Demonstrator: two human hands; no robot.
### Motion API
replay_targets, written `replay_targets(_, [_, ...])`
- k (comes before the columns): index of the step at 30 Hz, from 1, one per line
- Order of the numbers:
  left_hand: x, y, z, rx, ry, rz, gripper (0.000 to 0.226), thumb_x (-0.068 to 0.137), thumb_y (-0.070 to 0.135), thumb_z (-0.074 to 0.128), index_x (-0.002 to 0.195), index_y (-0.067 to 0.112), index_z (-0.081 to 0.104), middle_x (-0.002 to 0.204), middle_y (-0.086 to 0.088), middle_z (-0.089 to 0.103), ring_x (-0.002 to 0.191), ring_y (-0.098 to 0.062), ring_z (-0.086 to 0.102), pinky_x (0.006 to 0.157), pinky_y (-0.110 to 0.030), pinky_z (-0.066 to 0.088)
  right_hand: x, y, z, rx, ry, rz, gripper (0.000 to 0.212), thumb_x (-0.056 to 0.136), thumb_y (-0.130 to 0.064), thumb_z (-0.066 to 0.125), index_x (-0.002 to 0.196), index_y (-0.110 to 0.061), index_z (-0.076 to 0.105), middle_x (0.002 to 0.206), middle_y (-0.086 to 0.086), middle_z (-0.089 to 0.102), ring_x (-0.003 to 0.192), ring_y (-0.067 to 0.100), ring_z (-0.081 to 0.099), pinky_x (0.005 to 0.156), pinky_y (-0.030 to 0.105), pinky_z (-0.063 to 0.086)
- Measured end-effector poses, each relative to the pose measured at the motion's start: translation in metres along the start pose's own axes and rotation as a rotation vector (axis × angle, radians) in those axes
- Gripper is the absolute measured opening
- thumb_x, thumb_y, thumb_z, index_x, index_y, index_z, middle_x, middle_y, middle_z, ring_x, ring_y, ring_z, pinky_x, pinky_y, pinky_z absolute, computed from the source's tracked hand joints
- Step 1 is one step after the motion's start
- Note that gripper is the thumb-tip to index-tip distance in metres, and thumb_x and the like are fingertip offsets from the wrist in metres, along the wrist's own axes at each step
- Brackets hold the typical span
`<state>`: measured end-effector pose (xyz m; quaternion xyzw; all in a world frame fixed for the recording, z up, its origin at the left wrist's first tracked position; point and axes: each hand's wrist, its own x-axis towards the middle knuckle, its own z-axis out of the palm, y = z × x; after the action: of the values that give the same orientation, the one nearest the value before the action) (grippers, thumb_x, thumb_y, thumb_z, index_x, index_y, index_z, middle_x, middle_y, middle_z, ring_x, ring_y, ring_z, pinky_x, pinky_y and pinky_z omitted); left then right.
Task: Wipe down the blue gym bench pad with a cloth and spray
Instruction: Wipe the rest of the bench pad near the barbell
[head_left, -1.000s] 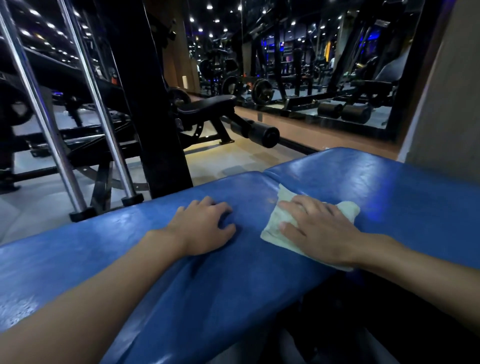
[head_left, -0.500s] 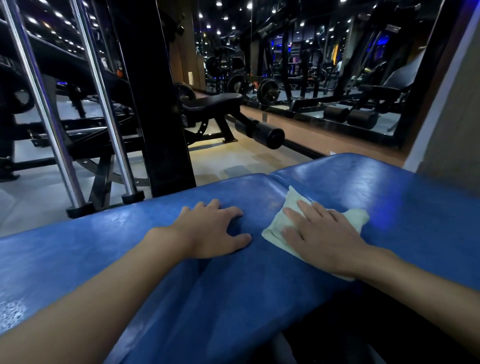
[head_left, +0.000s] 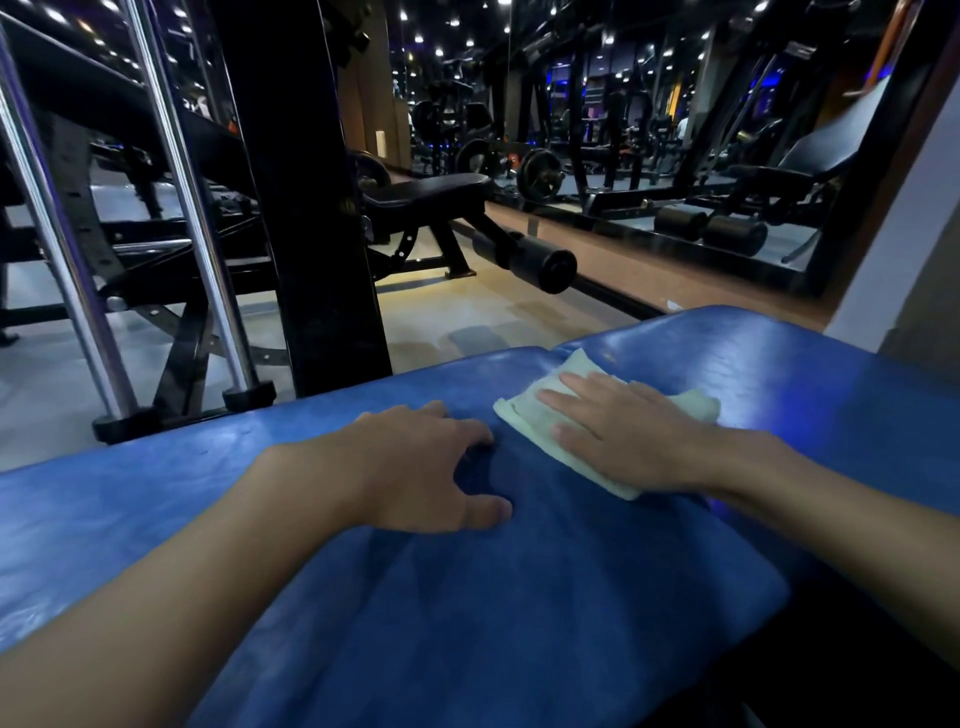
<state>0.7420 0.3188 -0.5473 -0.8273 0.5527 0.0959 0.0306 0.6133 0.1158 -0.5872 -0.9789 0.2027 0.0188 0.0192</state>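
Blue glossy vinyl gym bench pad (head_left: 571, 597) fills the lower half of the head view, running from the left edge up to the right, and it serves as the desk on which both hands work. A seam splits it into two sections near the far edge. A pale, greenish-white folded cloth (head_left: 524, 418) lies flat on the pad just beside that seam, on the near-left section.

The right hand (head_left: 634, 441) rests palm-down on the cloth and covers most of it. Its fingers (head_left: 571, 397) are straight, lie close together and point left, with the cloth's left edge and far corner showing beyond them. The left hand (head_left: 415, 467) sits on bare vinyl just left of the cloth, not touching it. Its fingers (head_left: 467, 434) are loosely spread and arched, tips on the pad, thumb stretched toward the near side, holding nothing.

Beyond the desk, two slanted chrome poles (head_left: 202, 234) and a black steel upright column (head_left: 311, 208) stand on the pale floor (head_left: 457, 317). Farther back are a black padded bench (head_left: 431, 195) with a black foam roller (head_left: 540, 262), and a barbell weight plate (head_left: 540, 174).
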Motion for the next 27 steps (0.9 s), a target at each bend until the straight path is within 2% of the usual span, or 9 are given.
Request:
replay_targets(3, [-0.001, 0.001, 0.001, 0.035, -0.010, 0.003, 0.076, 0.082, 0.079, 0.046, 0.148, 0.045, 0.028, 0.130, 0.010, 0.043, 0.118, -0.019, 0.048, 0.101, -0.041, 0.042, 0.049, -0.009, 0.000, 0.046, 0.027, 0.065, 0.054, 0.100, -0.056, 0.016, 0.153, -0.045, 0.012, 0.165, -0.009, 0.008, 0.151, 0.020, 0.006, 0.118, 0.053, 0.010])
replay_targets(7, [-0.001, 0.003, 0.002, 0.052, -0.019, 0.003, 0.077, 0.084, 0.078, 0.045, 0.149, 0.043, 0.025, 0.135, 0.008, 0.042, 0.120, -0.020, 0.048, 0.101, -0.042, 0.042, 0.104, -0.009, 0.001, 0.093, -0.014, 0.097, 0.062, 0.094, -0.063, 0.010, 0.154, -0.046, 0.009, 0.166, -0.007, 0.007, 0.152, 0.023, 0.006, 0.119, 0.056, 0.011])
replay_targets(10, [-0.003, 0.003, 0.004, 0.044, -0.010, 0.000, 0.076, 0.085, 0.077, 0.044, 0.149, 0.042, 0.026, 0.132, 0.008, 0.044, 0.117, -0.019, 0.050, 0.100, -0.041, 0.043, 0.109, -0.010, 0.001, 0.123, -0.029, 0.108, 0.068, 0.089, -0.065, 0.007, 0.154, -0.045, 0.008, 0.166, -0.005, 0.007, 0.152, 0.024, 0.004, 0.120, 0.054, 0.009])
replay_targets(12, [-0.006, 0.005, 0.006, 0.027, -0.001, -0.007, 0.074, 0.086, 0.076, 0.044, 0.149, 0.042, 0.027, 0.129, 0.008, 0.045, 0.114, -0.018, 0.051, 0.099, -0.040, 0.043, 0.093, -0.011, 0.002, 0.125, -0.013, 0.106, 0.072, 0.084, -0.066, 0.005, 0.153, -0.046, 0.010, 0.166, -0.004, 0.007, 0.152, 0.026, 0.006, 0.119, 0.054, 0.010])
replay_targets(16, [-0.016, 0.010, 0.011, -0.025, 0.056, -0.029, 0.062, 0.089, 0.070, 0.045, 0.143, 0.039, 0.037, 0.126, 0.009, 0.048, 0.110, -0.016, 0.053, 0.097, -0.041, 0.043, 0.028, -0.013, 0.006, 0.102, 0.014, 0.101, 0.066, 0.089, -0.061, 0.005, 0.151, -0.043, 0.014, 0.165, -0.004, 0.009, 0.151, 0.027, 0.004, 0.118, 0.056, 0.011])
replay_targets(18, [-0.022, 0.015, 0.014, 0.018, 0.119, -0.016, 0.055, 0.091, 0.067, 0.041, 0.136, 0.036, 0.045, 0.128, 0.009, 0.049, 0.115, -0.016, 0.051, 0.099, -0.043, 0.041, -0.012, -0.016, 0.007, 0.066, 0.005, 0.106, 0.069, 0.087, -0.061, 0.002, 0.152, -0.042, 0.014, 0.165, -0.004, 0.009, 0.151, 0.028, 0.004, 0.117, 0.057, 0.011])
replay_targets(20, [-0.028, 0.021, 0.017, 0.072, 0.173, 0.014, 0.052, 0.091, 0.067, 0.036, 0.131, 0.035, 0.049, 0.130, 0.010, 0.048, 0.122, -0.017, 0.047, 0.101, -0.045, 0.037, -0.049, -0.021, 0.008, 0.055, 0.018, 0.146, 0.065, 0.090, -0.059, 0.006, 0.153, -0.044, 0.012, 0.165, -0.004, 0.010, 0.151, 0.026, 0.006, 0.118, 0.055, 0.011])
replay_targets(23, [-0.039, 0.034, 0.022, 0.114, 0.196, 0.032, 0.053, 0.091, 0.068, 0.034, 0.132, 0.036, 0.048, 0.140, 0.008, 0.042, 0.131, -0.019, 0.040, 0.102, -0.046, 0.033, -0.097, -0.033, 0.007, 0.021, 0.003, 0.180, 0.082, 0.075, -0.067, -0.004, 0.154, -0.044, 0.009, 0.166, -0.005, 0.006, 0.152, 0.023, 0.002, 0.120, 0.052, 0.006])
replay_targets(27, [-0.053, 0.044, 0.025, 0.111, 0.187, -0.005, 0.055, 0.090, 0.071, 0.033, 0.141, 0.049, 0.034, 0.152, 0.002, 0.029, 0.145, -0.025, 0.020, 0.110, -0.058, 0.025, -0.133, -0.029, -0.006, 0.037, -0.048, 0.152, 0.056, 0.097, -0.061, 0.010, 0.152, -0.048, 0.008, 0.165, -0.011, -0.002, 0.152, 0.019, -0.011, 0.119, 0.054, -0.006])
